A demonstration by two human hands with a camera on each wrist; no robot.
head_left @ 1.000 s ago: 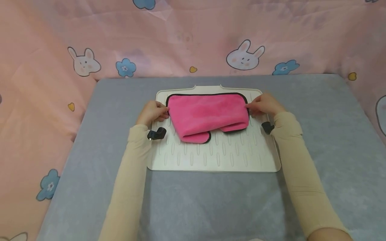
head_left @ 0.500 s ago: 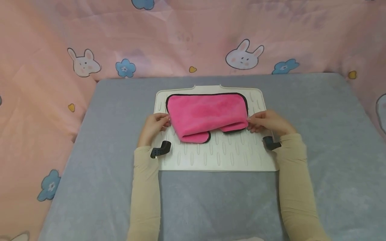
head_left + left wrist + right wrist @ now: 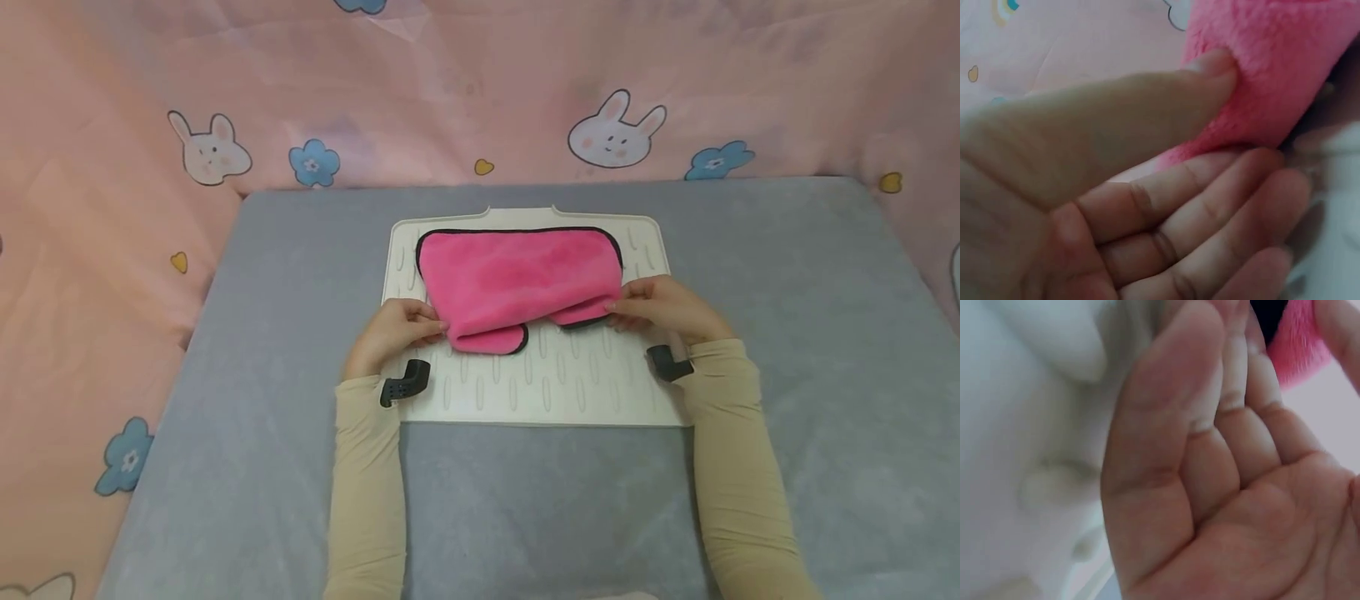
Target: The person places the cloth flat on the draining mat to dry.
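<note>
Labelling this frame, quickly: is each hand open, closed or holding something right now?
Left hand: holding, pinches the cloth at its left edge.
Right hand: holding, pinches the cloth at its right edge.

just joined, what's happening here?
Someone is working on a folded pink cloth with both bare hands. The left hand pinches its left side near the lower fold, and the right hand pinches its lower right end. The cloth lies on a ribbed white tray on a grey table. Right now its black-trimmed far edge is fairly straight, while the near side is uneven, with folded-under parts sticking out on the left and right.
</note>
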